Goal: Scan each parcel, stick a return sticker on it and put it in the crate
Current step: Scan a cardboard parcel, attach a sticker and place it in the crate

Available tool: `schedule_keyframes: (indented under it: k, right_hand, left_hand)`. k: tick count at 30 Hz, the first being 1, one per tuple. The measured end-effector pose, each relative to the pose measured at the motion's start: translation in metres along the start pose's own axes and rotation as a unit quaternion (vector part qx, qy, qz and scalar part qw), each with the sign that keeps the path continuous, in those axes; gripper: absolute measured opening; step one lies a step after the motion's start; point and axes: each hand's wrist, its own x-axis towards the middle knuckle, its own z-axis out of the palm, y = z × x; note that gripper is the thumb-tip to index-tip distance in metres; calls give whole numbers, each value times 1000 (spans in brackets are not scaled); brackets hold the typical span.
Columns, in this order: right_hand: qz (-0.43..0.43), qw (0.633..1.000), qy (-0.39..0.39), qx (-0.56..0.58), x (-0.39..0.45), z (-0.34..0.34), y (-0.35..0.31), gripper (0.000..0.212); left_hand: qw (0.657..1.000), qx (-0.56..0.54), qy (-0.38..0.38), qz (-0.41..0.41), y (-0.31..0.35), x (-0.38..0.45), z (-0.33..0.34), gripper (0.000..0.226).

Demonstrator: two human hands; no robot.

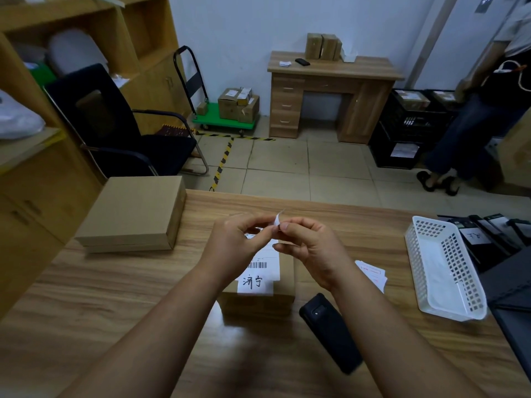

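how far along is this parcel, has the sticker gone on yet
Not yet. Both hands, left and right, pinch a small white sticker above the parcel. The scanner lies set down beside it, so scanning may be done. Sticking and crating remain.

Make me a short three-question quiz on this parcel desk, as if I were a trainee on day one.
1. True or false: the black handheld scanner is held in the right hand.
2. What do both hands pinch above the small parcel?
   A. a pen
   B. a small white sticker
   C. a tape roll
3. Fill in: the white perforated basket sits on the desk's ____ side.

Key
1. False: it lies on the desk beside the parcel.
2. B; the left hand also pinches it.
3. Right.
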Motion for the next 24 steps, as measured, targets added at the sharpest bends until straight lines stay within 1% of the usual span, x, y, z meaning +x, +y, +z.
schedule_keyframes:
  k: [7, 13, 20, 24]
  right_hand:
    - [-9, 1000, 11, -28, 1, 4, -2, 5]
    - [-22, 998, 30, -43, 9, 14, -5, 10]
    - [-42, 995, 83, -44, 25, 33, -13, 4]
    - [-56, 991, 116, -48, 31, 43, -19, 7]
  left_hand:
    - [998, 48, -13, 26, -4, 3, -2, 22]
    - [998, 58, -23, 31, -7, 12, -11, 22]
    - [995, 39, -35, 85, -19, 42, -27, 24]
    - [991, 28, -48, 125, -22, 58, -34, 23]
